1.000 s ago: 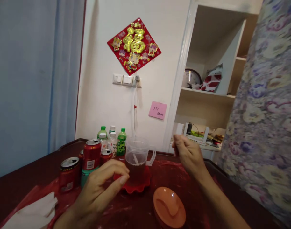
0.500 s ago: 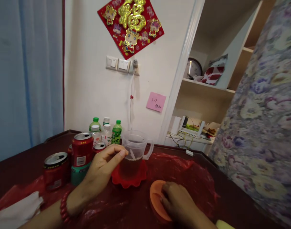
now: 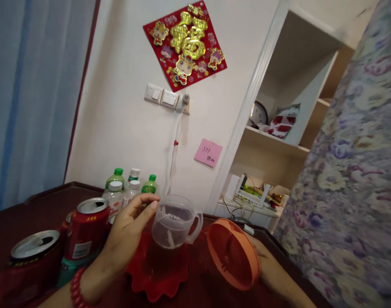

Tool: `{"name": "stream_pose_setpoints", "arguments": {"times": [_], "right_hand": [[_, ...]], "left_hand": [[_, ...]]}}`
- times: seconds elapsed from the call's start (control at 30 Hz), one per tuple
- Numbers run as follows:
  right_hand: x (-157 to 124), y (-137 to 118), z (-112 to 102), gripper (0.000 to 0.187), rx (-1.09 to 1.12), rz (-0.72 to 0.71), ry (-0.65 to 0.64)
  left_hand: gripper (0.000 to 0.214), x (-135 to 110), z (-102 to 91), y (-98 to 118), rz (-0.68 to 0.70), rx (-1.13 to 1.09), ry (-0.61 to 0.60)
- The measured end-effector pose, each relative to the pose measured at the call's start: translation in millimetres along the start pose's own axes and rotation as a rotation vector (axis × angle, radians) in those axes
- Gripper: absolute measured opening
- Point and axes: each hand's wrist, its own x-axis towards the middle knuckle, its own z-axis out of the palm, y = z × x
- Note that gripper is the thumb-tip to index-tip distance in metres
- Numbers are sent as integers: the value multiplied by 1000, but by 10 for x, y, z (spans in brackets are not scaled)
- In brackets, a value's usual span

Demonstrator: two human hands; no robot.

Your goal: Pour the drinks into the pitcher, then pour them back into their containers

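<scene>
My left hand (image 3: 126, 235), with a red bead bracelet, has its thumb and forefinger pinched together at the left rim of a clear plastic jug (image 3: 173, 229). The jug's handle points right, and brownish liquid shows in its lower part. It stands on a red dish (image 3: 160, 288) with a scalloped edge. To the right of the jug, my right hand (image 3: 261, 252) grips a round orange lid (image 3: 235, 256) from behind. The lid is raised and tilted, with its hollow inside facing me. Most fingers of the right hand are hidden behind it.
Opened drink cans (image 3: 88, 229) stand at left, one stacked on a green can. Behind them are several small bottles (image 3: 117, 194). A wall with a plug (image 3: 185, 102) and cord is at the back. A floral curtain (image 3: 349, 179) hangs at right beside shelves with a router (image 3: 248, 196).
My right hand has lifted the orange lid off the table and turned its inside towards me. My left hand stays by the jug. The whole view has tilted and shifted.
</scene>
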Motion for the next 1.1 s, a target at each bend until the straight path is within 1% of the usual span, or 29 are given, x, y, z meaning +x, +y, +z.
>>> {"name": "stream_pose_setpoints", "arguments": {"times": [0.07, 0.13, 0.2, 0.23, 0.3, 0.33, 0.4, 0.47, 0.53, 0.63, 0.77, 0.93, 1.1], "right_hand": [[96, -102, 47, 41, 8, -52, 7], [226, -209, 47, 37, -42, -93, -16], [395, -338, 32, 34, -171, -159, -44], [494, -409, 34, 32, -269, -215, -52], [706, -548, 85, 29, -515, -368, -55], [813, -606, 137, 28, -642, -451, -49], [1008, -680, 285, 28, -860, -563, -51], [1161, -688, 458, 27, -1009, -601, -89], [1265, -646, 616, 23, -1099, -596, -136], [1347, -552, 781, 16, -1184, -575, -160], [1383, -471, 882, 17, -1285, -523, -192], [1409, -421, 905, 18, -1344, -482, -269], [1440, -408, 882, 16, -1329, -470, -323]], "left_hand": [[37, 30, -32, -72, -27, -5, 18], [39, 45, -45, -138, -62, -7, 12], [45, 49, -34, -210, -95, -6, -5], [50, 47, -22, -252, -99, -1, -15], [66, 34, 12, -354, -83, 13, -58], [79, 23, 32, -414, -75, 20, -88], [105, -8, 71, -545, -74, 27, -146], [123, -40, 105, -673, -86, 46, -177], [129, -65, 127, -773, -91, 85, -190], [123, -79, 136, -837, -87, 100, -228], [106, -78, 124, -788, -73, 60, -270], [99, -80, 113, -689, -89, 60, -275], [95, -76, 105, -660, -76, 54, -289]]}}
